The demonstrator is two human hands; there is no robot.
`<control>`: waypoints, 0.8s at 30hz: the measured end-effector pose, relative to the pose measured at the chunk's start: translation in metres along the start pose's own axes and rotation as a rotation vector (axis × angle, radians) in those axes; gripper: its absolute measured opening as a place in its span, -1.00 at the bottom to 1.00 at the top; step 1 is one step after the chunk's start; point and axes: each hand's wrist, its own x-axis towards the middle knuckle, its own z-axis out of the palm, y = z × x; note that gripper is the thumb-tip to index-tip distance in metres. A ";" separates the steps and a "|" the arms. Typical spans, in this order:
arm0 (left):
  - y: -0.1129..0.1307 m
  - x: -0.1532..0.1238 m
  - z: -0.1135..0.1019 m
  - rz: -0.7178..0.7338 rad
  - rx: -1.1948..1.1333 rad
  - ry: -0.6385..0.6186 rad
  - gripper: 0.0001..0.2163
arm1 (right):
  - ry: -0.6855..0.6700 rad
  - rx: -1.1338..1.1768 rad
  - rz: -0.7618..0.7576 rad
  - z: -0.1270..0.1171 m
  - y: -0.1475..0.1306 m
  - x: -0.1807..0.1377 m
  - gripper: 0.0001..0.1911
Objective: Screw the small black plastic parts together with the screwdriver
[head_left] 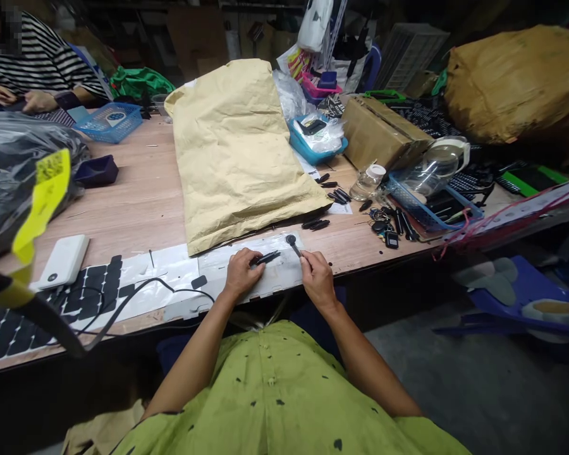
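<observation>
My left hand [243, 272] is closed around some slim black pieces [268, 257], pointed at one end, just above a white sheet [208, 258] on the table's front edge. In my right hand [318, 275] is a dark tool with a round head [291, 241], gripped by its thin handle. Its head points away from me, to the right of the slim pieces and apart from them. Beyond my hands lies a large tan paper package [237, 151]. More slim black pieces [315, 224] lie in a small group by its lower right corner.
A white power bank [64, 260] and a black cable [156, 281] lie at left. On the right are keys [383, 227], a blue basket [436, 218], a glass jar [367, 183] and a cardboard box [384, 129]. Another person [42, 57] sits across the table, far left.
</observation>
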 end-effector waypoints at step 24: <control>0.004 0.003 0.002 -0.032 0.020 -0.046 -0.84 | -0.092 0.175 -0.170 -0.002 -0.037 -0.013 -0.66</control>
